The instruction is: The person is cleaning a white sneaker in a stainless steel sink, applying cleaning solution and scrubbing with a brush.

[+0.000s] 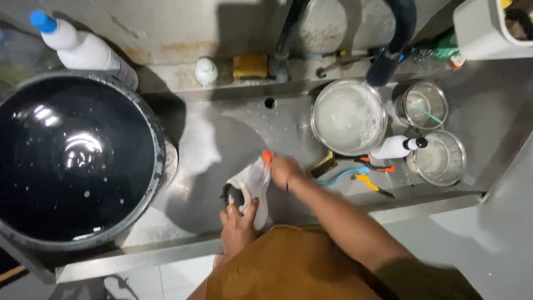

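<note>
My left hand (237, 222) grips the near end of a white, shoe-like thing (252, 180) with a dark opening, held low in the steel sink (222, 130). My right hand (284, 169) presses on its far end and is closed on a small orange-handled tool (267, 157), probably a brush; its head is hidden. A brown apron covers my front at the bottom edge.
A big black basin of water (78, 158) fills the left. A soapy steel bowl (348, 116) and two smaller steel bowls (438, 158) sit right, with a white spray bottle (395, 146) and brushes (366, 179). A sponge (250, 65) and white bottle (83, 50) rest on the back ledge.
</note>
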